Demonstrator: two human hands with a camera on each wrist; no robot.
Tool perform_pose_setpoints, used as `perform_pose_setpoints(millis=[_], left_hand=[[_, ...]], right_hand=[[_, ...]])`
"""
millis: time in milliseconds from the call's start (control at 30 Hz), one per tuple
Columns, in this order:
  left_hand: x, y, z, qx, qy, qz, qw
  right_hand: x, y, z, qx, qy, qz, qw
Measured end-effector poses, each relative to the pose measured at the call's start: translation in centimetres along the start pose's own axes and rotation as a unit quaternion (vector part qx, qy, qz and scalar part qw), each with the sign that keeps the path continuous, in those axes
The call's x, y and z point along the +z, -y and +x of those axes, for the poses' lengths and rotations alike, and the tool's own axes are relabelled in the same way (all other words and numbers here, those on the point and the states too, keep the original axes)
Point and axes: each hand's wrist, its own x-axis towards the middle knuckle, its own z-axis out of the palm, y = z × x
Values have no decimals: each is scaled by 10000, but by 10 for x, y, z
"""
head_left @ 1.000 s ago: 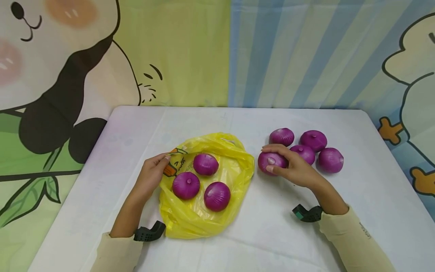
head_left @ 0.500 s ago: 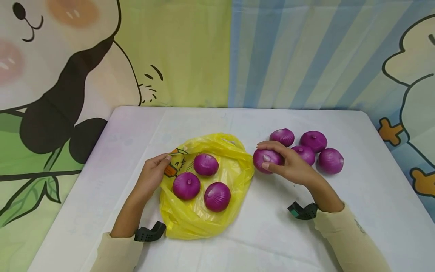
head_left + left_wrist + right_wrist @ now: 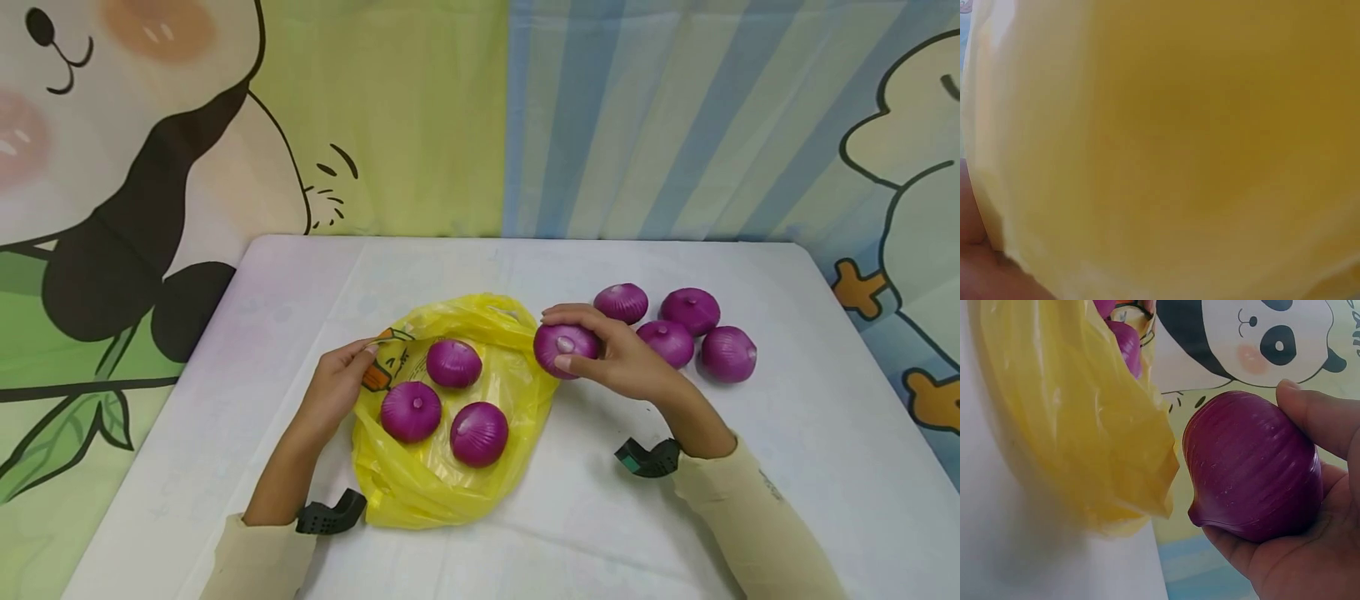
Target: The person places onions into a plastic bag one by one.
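Nearest me, at the bottom centre of the frame, the yellow bag (image 3: pixel 420 504) spreads its crumpled front wall over the white table (image 3: pixel 570 542); thin as it looks, I judge it could skid or fold inward at a hard tug. Inside, the near onion (image 3: pixel 479 434) and the left onion (image 3: pixel 411 412) sit apart on the plastic, with the far onion (image 3: pixel 453 363) higher in the frame; being round, they might roll together if I jerk the film. My left hand (image 3: pixel 336 379), left of centre, pinches the bag's upper left edge; should that pinch slip, this side would probably sag over the mouth. My right hand (image 3: pixel 618 354), right of centre, grasps the held onion (image 3: pixel 561 340) between thumb and fingers at the bag's right edge. In the right wrist view a sliver of backdrop (image 3: pixel 1229 356) shows between it and the plastic, so I take them as apart. Carried too low, it could snag that floppy edge and drag the bag sideways; its glossy skin could slide from a loose grasp. Beyond, toward the upper right, four loose onions (image 3: pixel 666 342) lie close together; my knuckles swinging back might knock one rolling.
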Motion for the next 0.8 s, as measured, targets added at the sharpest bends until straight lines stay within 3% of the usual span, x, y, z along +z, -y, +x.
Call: perform_pose_setpoints(millis=[467, 800], left_hand=[[-1, 3, 1, 4, -1, 35, 10000], [-2, 0, 0, -16, -2, 5, 10000]], right_hand=[[9, 22, 30, -108, 217, 138, 9996], [31, 20, 59, -315, 632, 598, 9957]])
